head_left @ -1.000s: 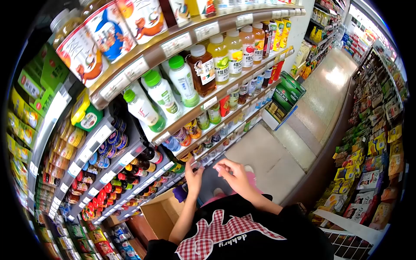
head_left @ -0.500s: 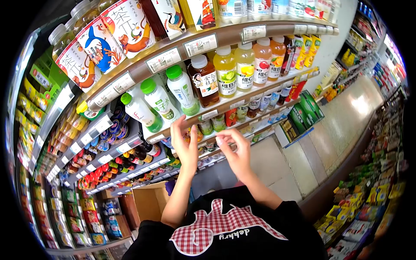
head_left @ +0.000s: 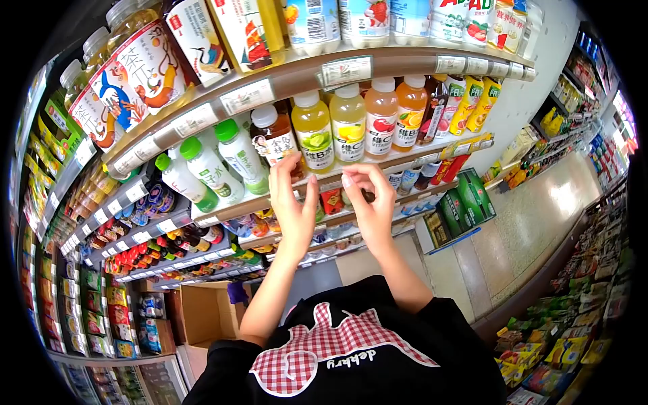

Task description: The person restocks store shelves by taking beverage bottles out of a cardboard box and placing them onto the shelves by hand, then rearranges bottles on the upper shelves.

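Raised before the drinks shelf, my left hand (head_left: 293, 206) has its thumb and fingers apart, with nothing seen between them. Its fingertips overlap the lower part of a dark tea bottle (head_left: 273, 135). To its right, my right hand (head_left: 371, 202) is curved, thumb and fingers apart, also holding nothing. It is nearest to a lemon drink bottle (head_left: 347, 125) and a peach-coloured bottle (head_left: 381, 121) above it. A lime drink bottle (head_left: 312, 135) stands between the two hands' columns. Green-capped white bottles (head_left: 241, 158) stand left of my left hand.
Large tea bottles (head_left: 150, 67) and milk drinks fill the upper shelf (head_left: 253, 94). Green boxes (head_left: 474, 196) stand on the floor at the right. An open cardboard box (head_left: 210, 314) is at lower left. Packaged snacks (head_left: 570, 347) line the right side.
Both hands have risen toward the bottle row, their fingers apart. The view has shifted, so the shelves appear closer and the bottles in a different position.
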A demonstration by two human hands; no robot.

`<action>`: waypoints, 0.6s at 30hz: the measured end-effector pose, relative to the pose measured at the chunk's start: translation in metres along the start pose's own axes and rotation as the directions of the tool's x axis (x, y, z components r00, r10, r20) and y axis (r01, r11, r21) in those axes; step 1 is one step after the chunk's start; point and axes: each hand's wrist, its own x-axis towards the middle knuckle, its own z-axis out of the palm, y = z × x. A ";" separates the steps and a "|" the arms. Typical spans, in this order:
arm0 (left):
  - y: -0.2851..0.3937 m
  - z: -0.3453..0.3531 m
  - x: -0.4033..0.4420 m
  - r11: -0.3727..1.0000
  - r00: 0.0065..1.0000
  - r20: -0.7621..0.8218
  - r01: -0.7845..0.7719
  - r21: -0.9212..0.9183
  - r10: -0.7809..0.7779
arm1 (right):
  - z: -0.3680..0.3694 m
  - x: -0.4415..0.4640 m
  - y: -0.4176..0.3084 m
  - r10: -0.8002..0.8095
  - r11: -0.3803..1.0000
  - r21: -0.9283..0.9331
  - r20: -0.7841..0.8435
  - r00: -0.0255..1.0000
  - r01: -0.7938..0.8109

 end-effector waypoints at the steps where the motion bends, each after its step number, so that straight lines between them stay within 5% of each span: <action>1: 0.005 0.004 0.003 1.000 1.000 -0.003 0.000 0.001 0.000 | -0.005 0.006 0.003 0.003 1.000 0.002 -0.009 1.000 -0.003; 3: 0.017 0.010 0.010 0.997 0.998 0.020 0.064 -0.046 -0.063 | -0.016 0.018 0.007 -0.012 1.000 0.013 -0.022 1.000 0.013; 16: 0.025 0.075 0.052 0.963 0.975 -0.071 -0.195 0.185 0.211 | -0.092 0.081 0.034 -0.154 0.981 -0.155 -0.219 0.964 0.121; 18: 0.029 0.081 0.065 0.985 0.995 -0.058 -0.076 0.154 0.086 | -0.095 0.093 0.035 -0.181 0.974 -0.178 -0.214 0.960 0.144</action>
